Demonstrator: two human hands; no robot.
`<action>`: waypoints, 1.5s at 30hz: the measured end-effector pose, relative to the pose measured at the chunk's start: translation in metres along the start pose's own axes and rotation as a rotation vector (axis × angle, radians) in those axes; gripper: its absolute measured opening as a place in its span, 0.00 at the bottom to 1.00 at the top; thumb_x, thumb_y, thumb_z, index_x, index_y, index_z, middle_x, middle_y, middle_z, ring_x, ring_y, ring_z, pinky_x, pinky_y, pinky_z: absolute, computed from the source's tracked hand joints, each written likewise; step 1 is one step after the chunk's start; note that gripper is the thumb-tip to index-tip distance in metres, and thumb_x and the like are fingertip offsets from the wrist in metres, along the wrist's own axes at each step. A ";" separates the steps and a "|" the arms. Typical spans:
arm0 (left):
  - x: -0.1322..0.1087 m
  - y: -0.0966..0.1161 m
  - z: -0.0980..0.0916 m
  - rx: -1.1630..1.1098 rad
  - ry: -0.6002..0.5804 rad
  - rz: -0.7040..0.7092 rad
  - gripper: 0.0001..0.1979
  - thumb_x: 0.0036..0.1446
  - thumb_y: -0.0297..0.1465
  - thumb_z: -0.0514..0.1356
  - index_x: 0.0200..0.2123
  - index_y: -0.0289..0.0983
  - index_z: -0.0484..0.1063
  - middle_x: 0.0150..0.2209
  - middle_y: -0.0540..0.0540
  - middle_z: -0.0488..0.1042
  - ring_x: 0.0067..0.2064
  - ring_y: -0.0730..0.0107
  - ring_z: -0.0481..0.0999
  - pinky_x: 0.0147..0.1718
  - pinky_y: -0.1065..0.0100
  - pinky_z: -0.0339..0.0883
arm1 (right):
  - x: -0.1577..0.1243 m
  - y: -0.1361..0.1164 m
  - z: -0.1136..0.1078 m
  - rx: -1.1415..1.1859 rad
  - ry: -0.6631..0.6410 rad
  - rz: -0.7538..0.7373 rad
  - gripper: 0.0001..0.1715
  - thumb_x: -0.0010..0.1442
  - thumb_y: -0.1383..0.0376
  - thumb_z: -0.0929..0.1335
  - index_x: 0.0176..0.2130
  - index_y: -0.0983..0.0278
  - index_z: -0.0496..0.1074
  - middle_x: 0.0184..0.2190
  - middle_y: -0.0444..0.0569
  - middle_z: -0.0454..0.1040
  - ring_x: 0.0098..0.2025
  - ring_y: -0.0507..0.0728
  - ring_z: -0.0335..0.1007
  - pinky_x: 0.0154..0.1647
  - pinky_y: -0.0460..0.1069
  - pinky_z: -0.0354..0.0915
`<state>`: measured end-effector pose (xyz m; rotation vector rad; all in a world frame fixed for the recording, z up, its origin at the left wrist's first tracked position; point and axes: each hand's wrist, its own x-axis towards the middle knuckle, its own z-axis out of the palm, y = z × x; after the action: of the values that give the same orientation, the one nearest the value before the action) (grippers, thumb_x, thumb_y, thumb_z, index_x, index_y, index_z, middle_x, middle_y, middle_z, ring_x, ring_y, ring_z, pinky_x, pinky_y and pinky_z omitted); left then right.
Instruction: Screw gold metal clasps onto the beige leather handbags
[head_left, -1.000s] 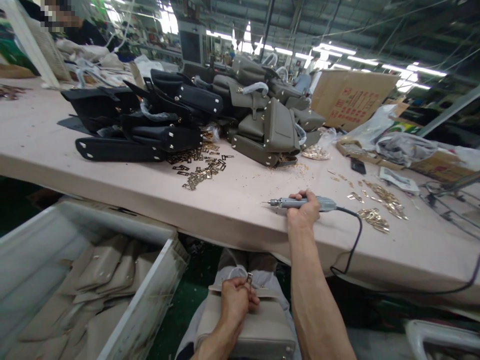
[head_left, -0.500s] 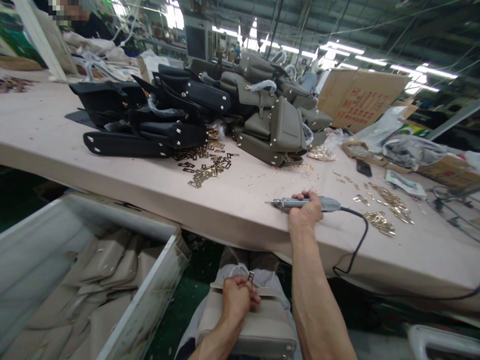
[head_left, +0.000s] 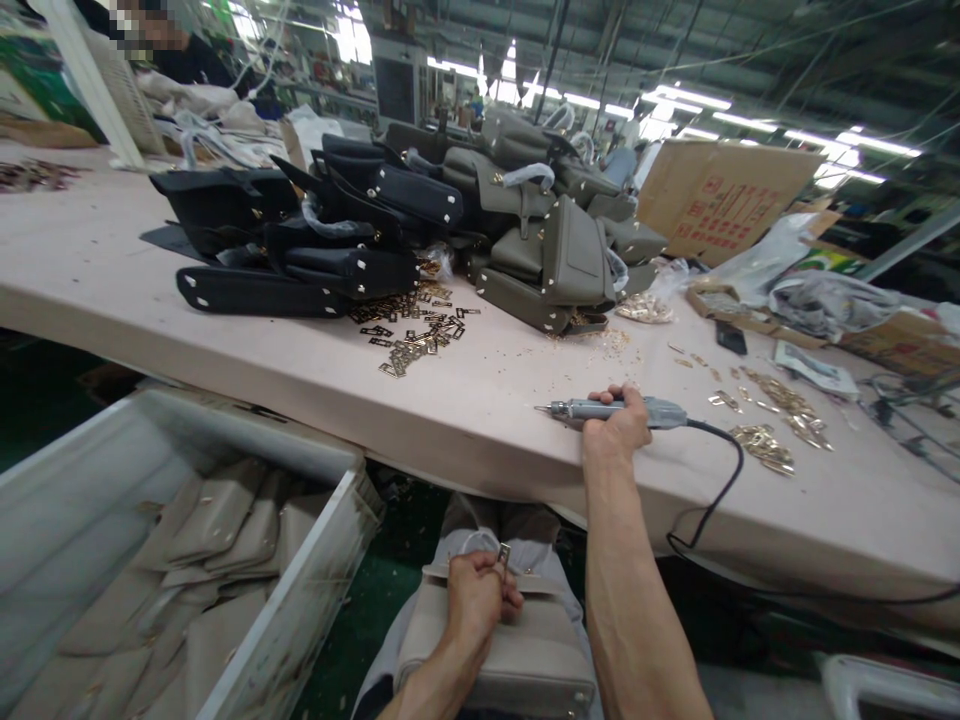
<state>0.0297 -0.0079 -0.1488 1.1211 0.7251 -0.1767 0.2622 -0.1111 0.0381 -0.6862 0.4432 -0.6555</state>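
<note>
Beige, leather-like material makes up the bag [head_left: 525, 645] lying across the person's lap, below the near edge of the counter [head_left: 315, 360]. The left hand [head_left: 480, 595] rests over its upper part, fingers curled, with a small metal fitting [head_left: 504, 555] standing up from them; they appear to pinch it, though whether it is also joined to the bag I cannot tell. The right hand [head_left: 619, 420] lies by the counter's near edge, fingers closed around the grey electric screwdriver [head_left: 581, 409]; its bit points left and its cord [head_left: 739, 465] drops over that edge.

The bag looks light, with fairly stiff panels and a surface that would likely mark if scraped; flat support along its sides should suit it. The fitting is probably hard, thin and a little slippery, best taken by its long edges. The screwdriver is likely the heaviest of the three, so a hold around the middle of its body seems balanced.

Farther back from the near edge lie loose dark metal plates [head_left: 412, 350] before the black bags [head_left: 262, 292], and toward the counter's right side, gold-coloured pieces [head_left: 761, 447].
</note>
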 end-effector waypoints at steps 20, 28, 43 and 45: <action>-0.008 0.014 0.001 -0.007 -0.024 -0.013 0.08 0.45 0.33 0.62 0.24 0.34 0.73 0.19 0.42 0.75 0.17 0.65 0.74 0.13 0.71 0.63 | -0.006 -0.003 0.000 -0.001 0.081 -0.041 0.11 0.58 0.73 0.68 0.31 0.63 0.62 0.26 0.41 0.69 0.21 0.48 0.62 0.19 0.44 0.70; -0.007 0.012 -0.001 -0.002 -0.023 -0.007 0.12 0.49 0.37 0.66 0.23 0.34 0.73 0.18 0.42 0.74 0.15 0.66 0.72 0.12 0.71 0.62 | -0.008 -0.003 0.002 0.017 0.080 -0.022 0.10 0.58 0.74 0.68 0.31 0.63 0.62 0.25 0.40 0.67 0.20 0.47 0.59 0.19 0.42 0.67; -0.011 0.018 -0.001 -0.020 -0.033 -0.033 0.11 0.49 0.34 0.66 0.22 0.34 0.72 0.18 0.43 0.74 0.15 0.69 0.72 0.14 0.72 0.63 | -0.006 -0.001 -0.001 0.003 0.107 -0.051 0.10 0.58 0.73 0.68 0.32 0.63 0.62 0.26 0.40 0.68 0.21 0.48 0.62 0.19 0.43 0.68; -0.012 0.019 -0.001 -0.023 -0.040 -0.024 0.09 0.48 0.33 0.65 0.23 0.34 0.73 0.18 0.44 0.74 0.16 0.68 0.72 0.14 0.72 0.63 | -0.005 0.000 -0.002 0.000 0.107 -0.057 0.10 0.58 0.73 0.68 0.31 0.63 0.62 0.26 0.41 0.68 0.21 0.48 0.62 0.18 0.43 0.68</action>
<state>0.0295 -0.0008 -0.1276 1.0842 0.7032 -0.2101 0.2571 -0.1087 0.0374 -0.6675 0.5239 -0.7490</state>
